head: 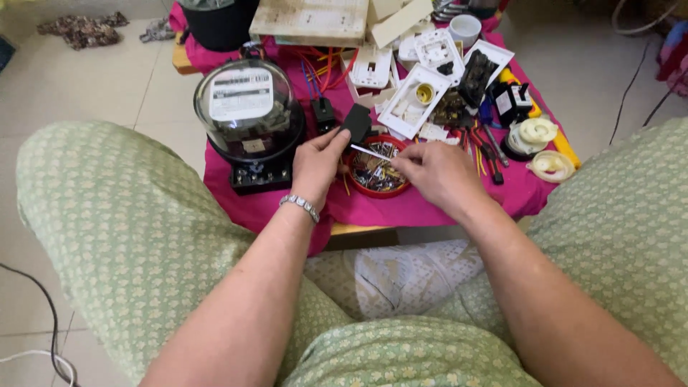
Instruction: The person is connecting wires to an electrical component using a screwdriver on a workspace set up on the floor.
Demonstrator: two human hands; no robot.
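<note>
Magenta cloth [236,204] covers the low wooden surface [355,229], probably so that small parts do not roll off and are easy to see against the bright colour. At the left of it stands a round electricity meter with a clear glass dome on a black base [249,115], upright and close to the person, just beside the left hand [315,166].

This left hand, with a silver bracelet [299,206] on the wrist, has its grip closed on a small black plastic block [356,122], pinched between thumb and fingers and raised a little above the cloth. It seems to be held this way so one face turns toward the other hand.

Directly under the hands sits a shallow red round dish full of small metal screws and parts [376,172], placed in the middle where both hands reach it easily.

The right hand [438,174] has a narrow grip on a thin pale stick-like piece [370,153], whose tip points at the black block; I cannot tell exactly what this piece is.

Farther right lie white plastic switch plates [419,100], pliers with red handles [489,150] and two cream round lamp holders [539,131], spread flat so each one is visible. Green patterned trousers [129,236] frame the view on both sides.
</note>
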